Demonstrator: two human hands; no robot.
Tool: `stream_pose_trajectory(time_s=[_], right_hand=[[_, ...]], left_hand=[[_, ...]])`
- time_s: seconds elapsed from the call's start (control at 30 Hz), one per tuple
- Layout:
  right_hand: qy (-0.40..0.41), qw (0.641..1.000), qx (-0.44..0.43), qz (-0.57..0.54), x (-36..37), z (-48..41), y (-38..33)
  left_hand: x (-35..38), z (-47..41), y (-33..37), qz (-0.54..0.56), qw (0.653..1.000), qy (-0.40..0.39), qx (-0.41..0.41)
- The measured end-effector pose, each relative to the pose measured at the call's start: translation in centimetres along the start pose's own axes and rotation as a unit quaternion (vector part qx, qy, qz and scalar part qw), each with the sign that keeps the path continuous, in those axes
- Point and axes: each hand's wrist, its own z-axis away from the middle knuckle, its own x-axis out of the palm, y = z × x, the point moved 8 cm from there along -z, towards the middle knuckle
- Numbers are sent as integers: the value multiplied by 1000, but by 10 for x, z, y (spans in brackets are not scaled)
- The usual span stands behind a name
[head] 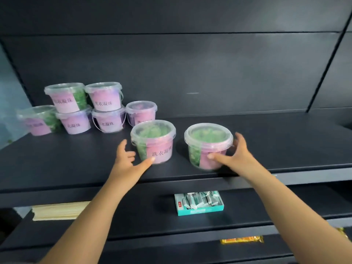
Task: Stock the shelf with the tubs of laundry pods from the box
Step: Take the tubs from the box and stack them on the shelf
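Note:
Two clear tubs of green laundry pods with pink labels stand near the front of the dark shelf point(285, 141). My left hand point(127, 161) is just left of the left tub point(153, 141); its thumb tip touches the tub's base and its fingers are loose and off the tub. My right hand point(236, 155) spans the right tub point(208, 145), with the thumb on the label and the fingers against its right side by the rim. Several more tubs point(106, 107) are stacked two high at the back left, with one single tub point(141, 112) beside them.
The shelf stretches to the right of the tubs against a dark back panel. On the shelf below lie a teal box of small packets point(199, 202) and a pale flat stack point(57, 210). Lower down is a yellow-orange packet point(242, 240).

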Motion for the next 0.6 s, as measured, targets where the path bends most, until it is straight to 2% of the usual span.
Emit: stream_pose_trajectory(time_s=[0.1, 0.27, 0.43, 0.6], right_hand=[[4, 998, -41, -36, 3, -12, -6], [-27, 995, -25, -91, 20, -42, -1], [-51, 994, -44, -81, 20, -87, 0], [-45, 992, -86, -81, 17, -144, -10]], left_hand=[[19, -5, 6, 0, 1000, -12, 6], [37, -32, 17, -10, 999, 14, 44], [32, -58, 21, -5, 998, 29, 56], [5, -83, 48, 71, 990, 87, 81]])
